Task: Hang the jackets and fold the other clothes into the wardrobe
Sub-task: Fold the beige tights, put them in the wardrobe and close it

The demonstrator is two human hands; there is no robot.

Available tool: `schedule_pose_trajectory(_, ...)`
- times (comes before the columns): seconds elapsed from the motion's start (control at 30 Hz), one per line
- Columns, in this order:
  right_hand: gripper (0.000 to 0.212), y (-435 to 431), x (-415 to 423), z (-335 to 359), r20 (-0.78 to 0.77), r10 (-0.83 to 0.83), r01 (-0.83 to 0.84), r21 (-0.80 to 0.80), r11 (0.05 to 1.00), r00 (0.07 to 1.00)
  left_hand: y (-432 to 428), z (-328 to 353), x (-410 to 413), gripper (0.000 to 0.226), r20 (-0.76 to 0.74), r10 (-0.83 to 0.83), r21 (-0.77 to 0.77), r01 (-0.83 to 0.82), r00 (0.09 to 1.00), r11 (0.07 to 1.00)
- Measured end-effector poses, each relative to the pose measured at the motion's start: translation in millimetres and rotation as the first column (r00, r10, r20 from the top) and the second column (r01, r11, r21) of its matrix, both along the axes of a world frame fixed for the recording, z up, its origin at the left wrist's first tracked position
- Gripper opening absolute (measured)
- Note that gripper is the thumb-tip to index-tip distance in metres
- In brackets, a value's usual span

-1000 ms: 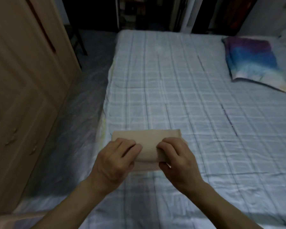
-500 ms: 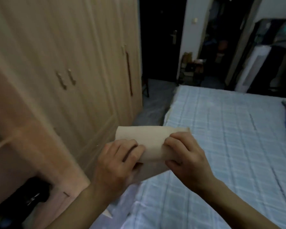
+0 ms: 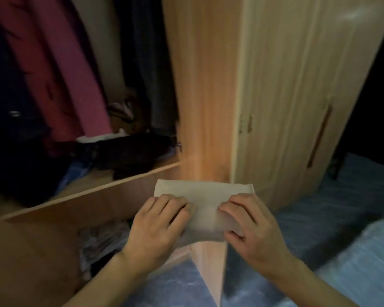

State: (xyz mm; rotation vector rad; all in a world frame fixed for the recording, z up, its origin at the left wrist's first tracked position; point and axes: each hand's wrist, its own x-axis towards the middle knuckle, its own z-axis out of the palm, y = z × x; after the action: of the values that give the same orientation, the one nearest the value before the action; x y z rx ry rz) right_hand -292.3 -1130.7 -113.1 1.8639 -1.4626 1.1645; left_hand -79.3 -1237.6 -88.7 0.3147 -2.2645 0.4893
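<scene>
The left hand (image 3: 157,227) and the right hand (image 3: 253,231) each grip one end of the folded beige cloth (image 3: 204,196). The fingers curl over its top face and the right thumb presses from below, so the small packet is held flat between them. A two-sided hold like this looks meant to stop the folds slipping open before the piece is set down. The cloth hangs in the air, touching nothing but the hands, just in front of an upright wooden panel (image 3: 200,96) of the wardrobe (image 3: 248,63) (an open door seen nearly edge-on, as far as I can judge). Left of that panel a shelf (image 3: 93,185) carries a loose dark pile of clothes (image 3: 131,151), and hanging garments (image 3: 53,74), one of them red, fill the space above, so jackets seem to have their place there. Below the shelf a lower compartment holds stacked folded clothes (image 3: 100,240), probably where this piece belongs. To the right stands a closed door (image 3: 297,96) with a long handle (image 3: 319,138), and beyond it the bed (image 3: 353,229) under a blue sheet. Blur hides finer detail.
</scene>
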Motion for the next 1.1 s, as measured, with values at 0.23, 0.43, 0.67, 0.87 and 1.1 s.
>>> schedule_pose_trajectory(0.23, 0.040, -98.1, 78.1, 15.1, -0.009, 0.126, -0.124, 0.091, 0.988, 0.992, -72.0, -4.6, 96.6, 0.021, -0.043, 0.150, 0.012, -0.149, 0.988, 0.989)
schedule_pose_trajectory(0.43, 0.043, -167.2, 133.9, 16.2, 0.007, 0.151, -0.150, 0.174, 0.973, 0.988, -137.4, -21.9, 153.3, 0.032, -0.071, 0.204, 0.047, -0.201, 0.976, 0.979)
schedule_pose_trajectory(0.67, 0.045, -249.3, 146.8, 9.7, -0.012, 0.110, -0.106, 0.182, 0.978, 0.994, -215.7, -32.6, 161.7, 0.033, -0.072, 0.233, 0.090, -0.226, 0.970, 0.970)
schedule_pose_trajectory(0.87, 0.048, -347.8, 119.1, -10.5, 0.008, 0.110, -0.109, 0.211, 0.971, 0.994, -298.6, -47.9, 130.6, 0.035, -0.051, 0.293, 0.076, -0.288, 0.955, 0.954)
schedule_pose_trajectory(1.1, 0.046, -435.1, 72.4, -24.7, 0.014, 0.231, -0.225, 0.289, 0.930, 0.973, -368.5, -57.1, 98.0, 0.034, 0.043, 0.270, 0.206, -0.273, 0.962, 0.940)
